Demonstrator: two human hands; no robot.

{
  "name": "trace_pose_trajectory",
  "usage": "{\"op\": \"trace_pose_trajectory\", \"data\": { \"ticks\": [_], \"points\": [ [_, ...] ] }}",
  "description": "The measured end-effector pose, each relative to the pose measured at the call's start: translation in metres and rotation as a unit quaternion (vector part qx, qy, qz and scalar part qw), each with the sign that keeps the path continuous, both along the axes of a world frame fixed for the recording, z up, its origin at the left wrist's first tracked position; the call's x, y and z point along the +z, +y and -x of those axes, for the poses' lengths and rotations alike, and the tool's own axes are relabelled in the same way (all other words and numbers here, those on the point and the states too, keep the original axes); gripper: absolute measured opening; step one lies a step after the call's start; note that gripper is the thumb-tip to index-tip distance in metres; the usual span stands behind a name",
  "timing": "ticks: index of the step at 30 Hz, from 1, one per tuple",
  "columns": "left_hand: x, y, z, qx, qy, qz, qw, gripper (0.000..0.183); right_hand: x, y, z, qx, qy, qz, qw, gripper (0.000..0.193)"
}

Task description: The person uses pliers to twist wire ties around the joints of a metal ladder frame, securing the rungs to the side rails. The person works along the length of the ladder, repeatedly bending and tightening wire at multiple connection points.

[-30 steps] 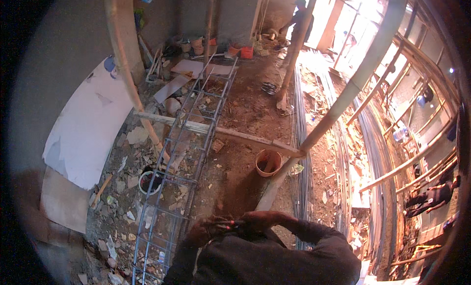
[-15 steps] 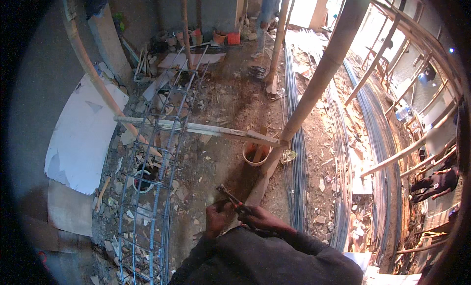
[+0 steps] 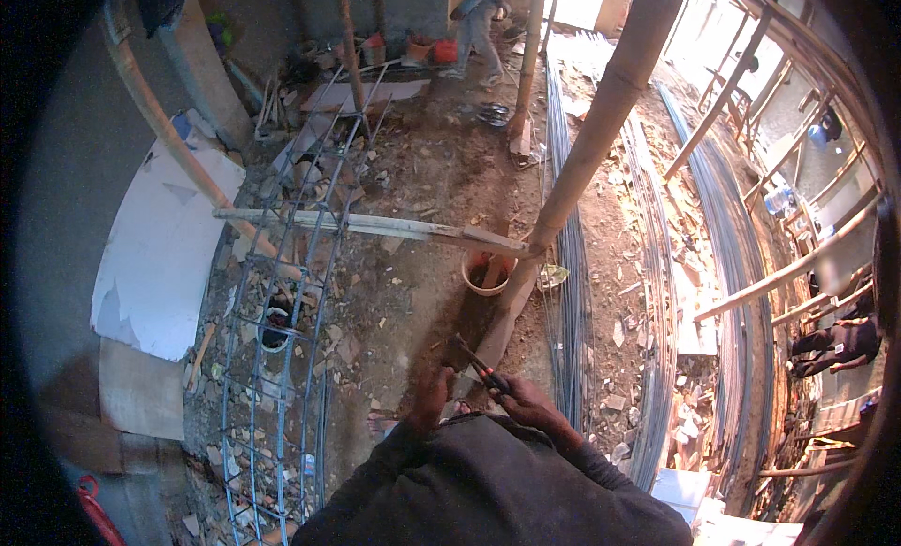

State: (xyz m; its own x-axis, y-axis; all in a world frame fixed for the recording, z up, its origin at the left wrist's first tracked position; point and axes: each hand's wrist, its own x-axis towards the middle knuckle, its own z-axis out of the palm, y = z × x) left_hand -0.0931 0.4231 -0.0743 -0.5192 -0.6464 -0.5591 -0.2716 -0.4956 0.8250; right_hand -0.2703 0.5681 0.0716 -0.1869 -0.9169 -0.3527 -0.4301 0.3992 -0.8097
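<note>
My right hand (image 3: 527,399) is closed round the handles of a pair of pincers (image 3: 477,362), whose dark jaws point up and to the left. Just left of them is my left hand (image 3: 431,397), fingers drawn in, apart from the tool; anything between those fingers is too small to make out. Both hands are in front of my dark top, above the dirt floor. Ahead of them stands a bucket (image 3: 486,275) beside a thick bamboo pole (image 3: 601,142). A wooden crosspiece (image 3: 394,226) meets that pole and runs left over a rebar cage (image 3: 282,358).
Bundles of long steel bars (image 3: 567,311) lie to the right. A white board (image 3: 164,255) leans at the left. Rubble covers much of the ground. One person (image 3: 481,30) is at the back, another person (image 3: 837,344) at far right, near bamboo scaffolding (image 3: 751,297).
My hands have drawn apart, the right one moving slightly right and up with the pincers. The person at the back has shifted left. My view has tilted slightly.
</note>
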Motion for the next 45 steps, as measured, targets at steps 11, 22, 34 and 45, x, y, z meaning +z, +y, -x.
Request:
{"op": "trace_pose_trajectory", "data": {
  "ticks": [11,22,34,45],
  "points": [
    [0.078,-0.027,-0.004,0.055,0.014,0.389,0.920,0.022,-0.031,-0.012,-0.011,-0.012,-0.262,0.025,0.965,0.038],
    [0.089,-0.068,-0.033,-0.014,0.027,0.401,0.916,0.029,-0.002,-0.035,-0.050,-0.041,-0.127,0.089,0.987,0.048],
    [0.090,-0.073,-0.005,-0.007,0.026,0.539,0.842,0.031,-0.030,-0.015,-0.053,-0.091,-0.196,0.149,0.965,0.073],
    [0.087,-0.072,-0.015,0.087,0.019,0.478,0.874,0.032,-0.015,-0.023,-0.053,-0.036,-0.094,0.051,0.994,0.067]
  ]
}}
